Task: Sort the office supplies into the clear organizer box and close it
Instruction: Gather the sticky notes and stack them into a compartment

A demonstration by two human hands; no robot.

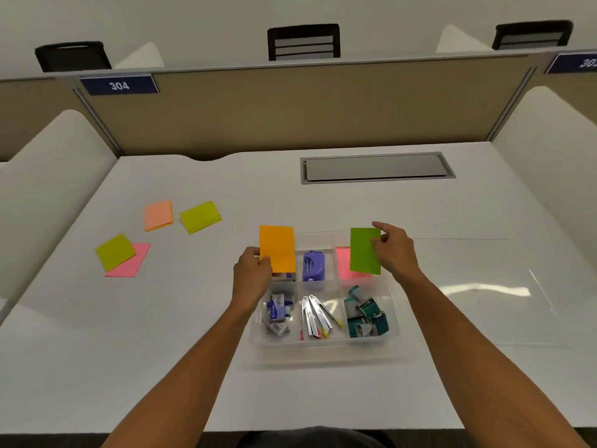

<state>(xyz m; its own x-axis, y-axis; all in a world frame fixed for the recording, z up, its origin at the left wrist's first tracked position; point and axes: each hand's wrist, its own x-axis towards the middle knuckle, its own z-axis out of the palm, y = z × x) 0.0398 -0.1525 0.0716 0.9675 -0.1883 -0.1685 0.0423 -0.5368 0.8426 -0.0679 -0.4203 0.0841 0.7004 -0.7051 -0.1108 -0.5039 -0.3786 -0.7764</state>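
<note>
The clear organizer box (323,345) lies open in the middle of the white desk, its clear lid (484,286) spread flat to the right. My left hand (253,273) holds an orange sticky-note pad (277,248) upright over the box's far left compartment. My right hand (395,250) pinches a green pad (365,251) above the far right compartment, where a pink pad (343,261) lies. A purple hole punch (312,266) fills the far middle cell. Staple boxes (277,312), metal fasteners (318,315) and teal clips (366,316) fill the near row.
Loose pads lie on the desk to the left: a peach one (158,215), a yellow-green one (200,217), another yellow-green one (115,252) overlapping a pink one (130,265). A grey cable hatch (376,168) sits at the back. Beige partitions enclose the desk.
</note>
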